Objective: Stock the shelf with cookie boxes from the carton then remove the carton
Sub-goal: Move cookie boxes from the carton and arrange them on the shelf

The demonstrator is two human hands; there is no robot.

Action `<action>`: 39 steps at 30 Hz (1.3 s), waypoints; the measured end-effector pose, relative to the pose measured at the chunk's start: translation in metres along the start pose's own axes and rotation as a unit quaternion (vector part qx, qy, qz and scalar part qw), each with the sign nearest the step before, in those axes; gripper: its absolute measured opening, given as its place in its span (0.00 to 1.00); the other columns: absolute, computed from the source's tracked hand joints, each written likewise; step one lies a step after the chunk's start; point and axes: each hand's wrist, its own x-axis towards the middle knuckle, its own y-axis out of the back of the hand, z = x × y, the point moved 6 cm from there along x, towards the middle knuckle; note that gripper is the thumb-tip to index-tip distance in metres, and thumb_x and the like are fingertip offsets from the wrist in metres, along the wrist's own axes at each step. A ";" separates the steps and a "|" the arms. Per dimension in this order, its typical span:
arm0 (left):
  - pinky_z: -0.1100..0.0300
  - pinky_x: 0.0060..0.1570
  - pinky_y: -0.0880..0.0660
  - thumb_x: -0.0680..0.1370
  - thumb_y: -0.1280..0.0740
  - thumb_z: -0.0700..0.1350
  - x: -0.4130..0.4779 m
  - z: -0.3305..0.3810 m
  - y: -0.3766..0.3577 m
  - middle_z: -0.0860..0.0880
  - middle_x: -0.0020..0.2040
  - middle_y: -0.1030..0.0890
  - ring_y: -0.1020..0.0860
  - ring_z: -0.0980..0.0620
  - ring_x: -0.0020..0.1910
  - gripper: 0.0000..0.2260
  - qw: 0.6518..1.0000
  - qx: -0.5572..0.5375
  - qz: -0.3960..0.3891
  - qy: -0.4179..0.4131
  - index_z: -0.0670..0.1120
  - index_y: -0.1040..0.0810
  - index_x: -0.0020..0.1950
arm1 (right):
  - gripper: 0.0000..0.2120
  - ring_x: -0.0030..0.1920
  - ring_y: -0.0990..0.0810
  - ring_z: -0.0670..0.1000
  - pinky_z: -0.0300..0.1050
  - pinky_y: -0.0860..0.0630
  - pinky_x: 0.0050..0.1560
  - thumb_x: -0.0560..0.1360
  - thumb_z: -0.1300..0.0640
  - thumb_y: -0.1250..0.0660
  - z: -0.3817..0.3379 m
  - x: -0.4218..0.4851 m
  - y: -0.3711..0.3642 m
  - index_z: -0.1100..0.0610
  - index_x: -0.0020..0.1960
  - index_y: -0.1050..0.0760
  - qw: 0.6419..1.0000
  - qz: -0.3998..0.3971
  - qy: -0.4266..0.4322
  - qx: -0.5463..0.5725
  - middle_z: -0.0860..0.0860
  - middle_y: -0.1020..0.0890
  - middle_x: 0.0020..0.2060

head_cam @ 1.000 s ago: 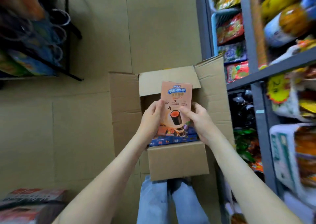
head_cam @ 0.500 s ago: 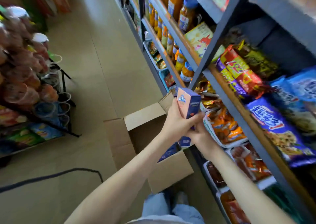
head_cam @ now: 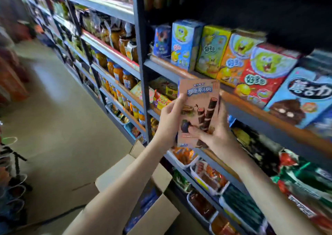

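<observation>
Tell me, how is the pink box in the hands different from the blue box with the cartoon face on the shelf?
The pink box is held up by the left hand and right hand; the blue box stands on the shelf. The pink box shows dark rolled sticks; the blue box shows a yellow-green cartoon face. Both are tall cardboard boxes.

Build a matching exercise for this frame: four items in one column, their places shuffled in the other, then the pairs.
1 pink cookie box
2 carton
3 red snack box
4 blue-capped orange bottles

A on the floor, flaps open
B gripped by left hand and right hand
C left of the dark upright
D standing on the shelf

Pairs: 1-B, 2-A, 3-D, 4-C
</observation>
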 end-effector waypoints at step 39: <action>0.60 0.54 0.29 0.79 0.41 0.39 0.083 0.253 -0.287 0.48 0.62 0.24 0.24 0.49 0.58 0.16 0.741 0.398 -0.267 -0.471 0.49 0.27 0.66 | 0.17 0.51 0.19 0.50 0.51 0.24 0.55 0.75 0.61 0.31 -0.223 0.117 0.268 0.52 0.61 0.29 0.913 0.398 0.048 -0.074 0.50 0.18 0.52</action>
